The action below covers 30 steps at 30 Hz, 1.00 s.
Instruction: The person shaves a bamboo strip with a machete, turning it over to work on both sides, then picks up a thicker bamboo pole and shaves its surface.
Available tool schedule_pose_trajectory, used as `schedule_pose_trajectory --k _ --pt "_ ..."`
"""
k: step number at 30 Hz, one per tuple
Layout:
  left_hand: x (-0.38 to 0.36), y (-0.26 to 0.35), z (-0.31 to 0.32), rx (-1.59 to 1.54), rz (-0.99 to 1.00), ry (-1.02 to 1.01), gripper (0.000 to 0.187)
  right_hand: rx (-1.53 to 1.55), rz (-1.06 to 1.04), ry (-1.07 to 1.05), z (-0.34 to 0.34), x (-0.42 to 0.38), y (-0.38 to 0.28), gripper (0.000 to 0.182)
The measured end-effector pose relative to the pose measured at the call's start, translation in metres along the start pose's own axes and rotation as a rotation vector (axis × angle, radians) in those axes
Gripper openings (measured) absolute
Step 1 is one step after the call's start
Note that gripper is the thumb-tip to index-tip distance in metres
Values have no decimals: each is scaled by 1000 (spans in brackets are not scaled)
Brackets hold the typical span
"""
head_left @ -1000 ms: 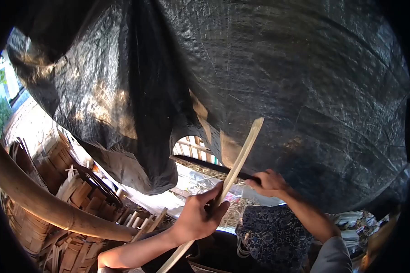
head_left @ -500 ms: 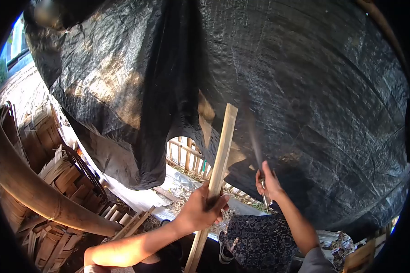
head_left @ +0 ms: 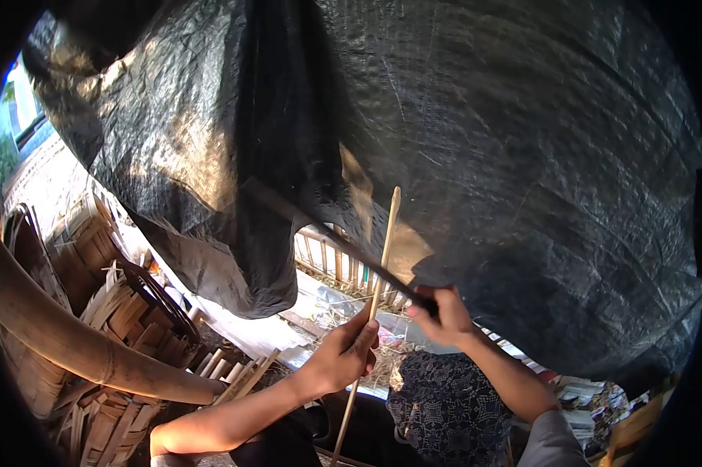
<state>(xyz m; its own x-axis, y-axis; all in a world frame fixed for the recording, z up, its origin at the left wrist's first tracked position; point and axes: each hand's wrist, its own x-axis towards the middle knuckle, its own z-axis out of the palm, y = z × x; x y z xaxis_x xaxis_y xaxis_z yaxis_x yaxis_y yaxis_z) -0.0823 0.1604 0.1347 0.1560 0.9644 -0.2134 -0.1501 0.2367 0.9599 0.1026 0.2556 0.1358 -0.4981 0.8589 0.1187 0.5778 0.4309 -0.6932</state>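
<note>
Thin pale bamboo strip [head_left: 376, 280] held upright in the closed left hand [head_left: 343, 354], long dark knife blade [head_left: 328, 233] gripped tight by the closed right hand [head_left: 438, 315], blade laid across the strip, big black plastic sheet [head_left: 483, 156] hung behind, woven bamboo baskets [head_left: 94, 311] stacked at the left.

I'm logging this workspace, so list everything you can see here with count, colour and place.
bamboo strip: one, pale tan, upright at centre, in the left hand
knife: one, dark long blade, slanting up-left from the right hand, crossing the strip
tarp: one, black, hanging overhead across most of the view
bamboo pole: one, thick, brown, lower left
woven baskets: several, brown, stacked at left
patterned cloth: one, dark blue, bottom centre
left hand: gripping the strip
right hand: gripping the knife handle
</note>
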Motion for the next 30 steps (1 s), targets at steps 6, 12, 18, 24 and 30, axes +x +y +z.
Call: schedule_pose_trajectory --k 6,12,18,24,30 --pt "3 -10 -16 -198 -22 -20 17 -198 -469 34 22 7 30 53" --pt "11 -22 -28 -263 -58 -71 26 -300 -327 -234 12 4 22 66" --pt "9 -18 -23 -235 -49 -127 43 -258 -363 -290 6 -3 15 65" --pt "6 -10 -15 -101 3 -155 51 -292 -414 -278 8 -7 13 65" --pt "8 -8 -14 -2 -37 -124 56 -249 -438 -276 12 -6 16 64"
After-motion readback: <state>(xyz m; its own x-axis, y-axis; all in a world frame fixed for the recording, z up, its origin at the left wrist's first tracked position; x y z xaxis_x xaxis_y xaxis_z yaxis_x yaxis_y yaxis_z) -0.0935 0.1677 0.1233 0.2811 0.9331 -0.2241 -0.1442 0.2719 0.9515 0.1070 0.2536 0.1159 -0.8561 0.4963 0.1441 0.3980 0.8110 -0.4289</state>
